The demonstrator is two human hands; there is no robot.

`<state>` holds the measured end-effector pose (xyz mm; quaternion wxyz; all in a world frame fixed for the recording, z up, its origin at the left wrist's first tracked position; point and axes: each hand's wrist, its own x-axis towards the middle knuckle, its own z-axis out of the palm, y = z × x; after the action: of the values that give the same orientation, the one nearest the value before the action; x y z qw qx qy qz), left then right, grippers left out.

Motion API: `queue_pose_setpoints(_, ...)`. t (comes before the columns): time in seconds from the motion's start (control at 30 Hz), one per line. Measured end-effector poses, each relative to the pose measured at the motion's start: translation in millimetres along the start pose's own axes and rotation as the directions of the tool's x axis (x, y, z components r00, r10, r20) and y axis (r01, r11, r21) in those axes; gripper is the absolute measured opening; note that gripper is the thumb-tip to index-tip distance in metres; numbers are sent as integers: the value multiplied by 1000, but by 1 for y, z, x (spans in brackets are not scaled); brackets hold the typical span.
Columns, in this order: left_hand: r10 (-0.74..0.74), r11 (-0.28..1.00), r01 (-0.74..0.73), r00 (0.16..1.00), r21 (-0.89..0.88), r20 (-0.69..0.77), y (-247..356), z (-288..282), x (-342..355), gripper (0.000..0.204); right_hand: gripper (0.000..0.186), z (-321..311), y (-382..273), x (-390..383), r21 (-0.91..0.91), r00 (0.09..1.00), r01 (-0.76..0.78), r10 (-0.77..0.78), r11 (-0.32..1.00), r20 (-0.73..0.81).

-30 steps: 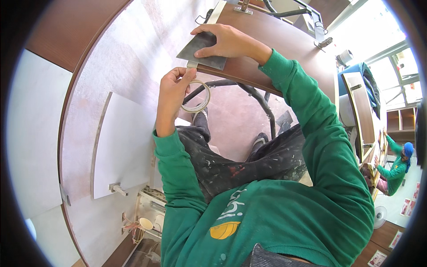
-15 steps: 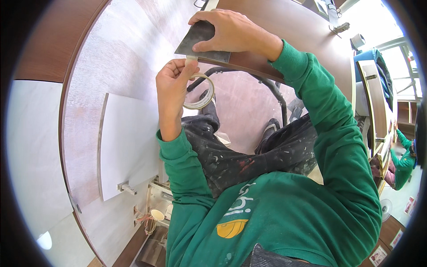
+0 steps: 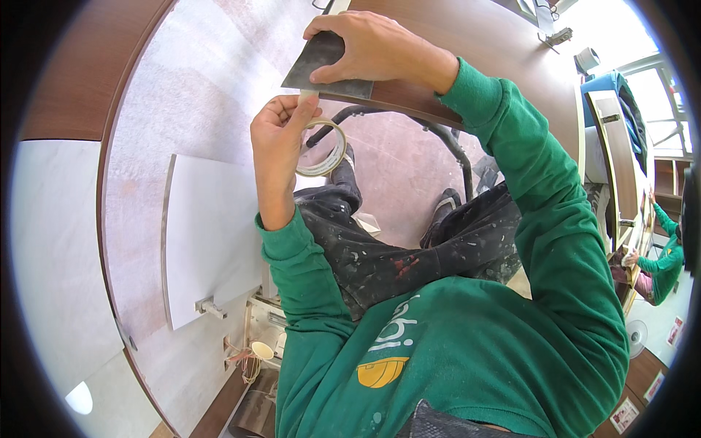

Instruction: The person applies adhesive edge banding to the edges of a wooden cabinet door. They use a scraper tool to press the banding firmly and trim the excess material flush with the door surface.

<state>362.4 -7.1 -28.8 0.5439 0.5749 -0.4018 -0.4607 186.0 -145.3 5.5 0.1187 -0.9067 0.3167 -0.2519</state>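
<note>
- Brown wood-look panel (image 3: 504, 58) stretched ahead of the person; holding it steady probably mattered most.
- Right hand (image 3: 380, 47) gripped the dark flat plate (image 3: 325, 55), thumb on its upper face.
- Left hand (image 3: 277, 131) was pinched on the tape, just below the plate.
- Dark flat plate lay over the panel's near left corner; even, level pressure looked best.
- Tape roll (image 3: 334, 160) hung beside the left thumb; light tension likely suited it.
- Pale tape strip (image 3: 307, 95) bridged plate and fingertips; a straight, untwisted pull seemed wise.
</note>
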Motion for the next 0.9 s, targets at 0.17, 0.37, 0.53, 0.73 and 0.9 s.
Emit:
queue_pose_setpoints(0.17, -11, 1000, 11, 1000, 7, -4, 5, 1, -1, 25, 64, 1, 1, 1, -3, 1000, -5, 5, 1000, -11)
queue_pose_setpoints(0.37, -21, 999, 21, 1000, 37, 5, 5, 0, -1, 31, 65, -3, -4, 0, 3, 999, -40, 39, 999, 36)
queue_pose_setpoints(0.53, -28, 990, 28, 1000, 141, 3, 11, -1, -1, 38, 63, 1, -2, 1, 21, 998, -34, 33, 999, 47)
queue_pose_setpoints(0.73, 24, 969, -31, 999, 245, 31, 15, -3, 7, 35, 63, -11, -10, 3, 9, 986, -109, 107, 994, 125)
queue_pose_setpoints(0.9, 33, 940, -40, 999, 339, 26, 20, -5, 9, 34, 64, -10, -9, 7, 20, 980, -125, 120, 992, 156)
